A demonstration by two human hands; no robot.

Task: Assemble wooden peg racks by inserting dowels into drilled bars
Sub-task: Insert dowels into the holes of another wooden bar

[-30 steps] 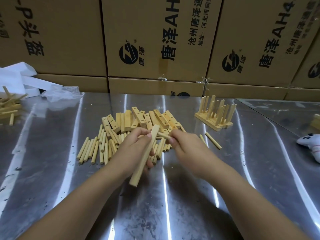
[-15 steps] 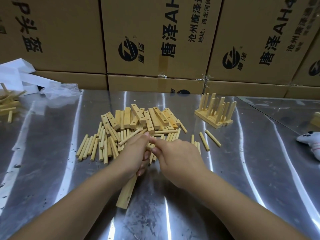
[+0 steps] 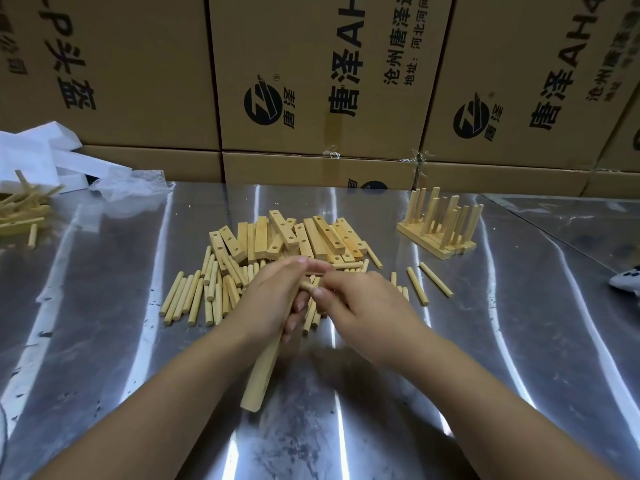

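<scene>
**Dowel meets bar above the parts pile**

The left hand (image 3: 273, 299) is wrapped around a drilled wooden bar (image 3: 261, 370), whose free end slants down toward the near side over the steel table (image 3: 104, 341). The right hand (image 3: 360, 306) pinches a dowel (image 3: 306, 285) between thumb and fingertips, its tip against the bar's hidden upper end. Just beyond lie loose dowels (image 3: 194, 296) and a heap of drilled bars (image 3: 294, 237). Finished peg racks (image 3: 438, 225) stand far right, before stacked cardboard boxes (image 3: 311, 81).
</scene>
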